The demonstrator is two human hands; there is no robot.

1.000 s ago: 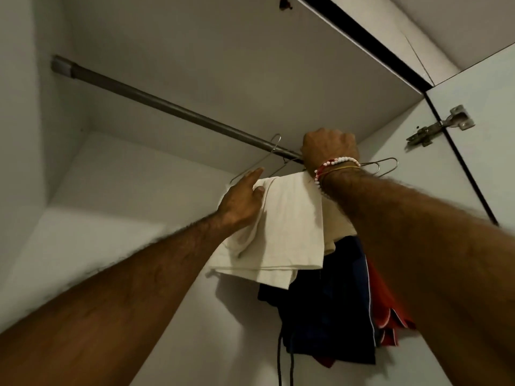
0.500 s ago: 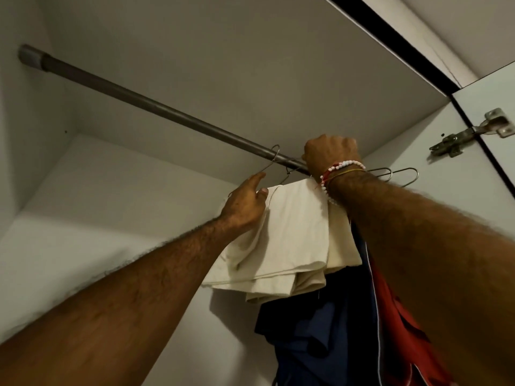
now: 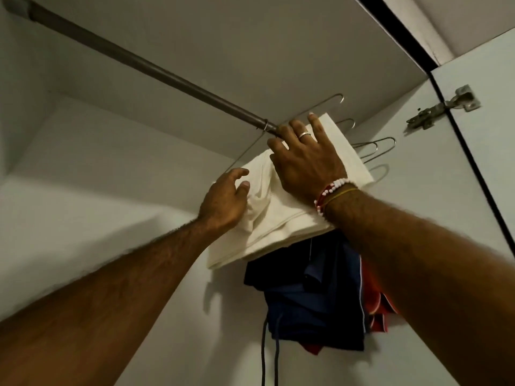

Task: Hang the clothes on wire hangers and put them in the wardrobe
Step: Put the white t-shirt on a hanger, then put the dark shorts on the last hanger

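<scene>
Head view, looking up into the wardrobe (image 3: 83, 218). A rod (image 3: 167, 76) runs from upper left down toward the centre. One hanger (image 3: 245, 156) hooks over the rod just left of the right hand (image 3: 303, 162) and carries a folded cream cloth (image 3: 278, 218).

Right hand: open, fingers spread and straight, palm flat on the upper part of the cloth. Fingertips reach the rod at the hanger hook. A ring (image 3: 304, 134) sits on one finger; a bead bracelet (image 3: 331, 190) circles the wrist.

Left hand (image 3: 225, 201): at the cloth's left edge, below and left of the right hand. The thumb presses into the fabric, which puckers beside it; the other fingers are loosely bent. Whether it grips the cloth cannot be told.

The cloth lies under the right palm and hangs down past both wrists. Behind and below it hang a navy garment (image 3: 315, 310) with a dangling cord (image 3: 263, 352) and a red garment (image 3: 376, 307), both partly hidden by the right forearm. Ends of more hangers (image 3: 376, 146) project to the right of the cloth. A hinge (image 3: 443, 107) joins the side panel to the door (image 3: 487, 190).
</scene>
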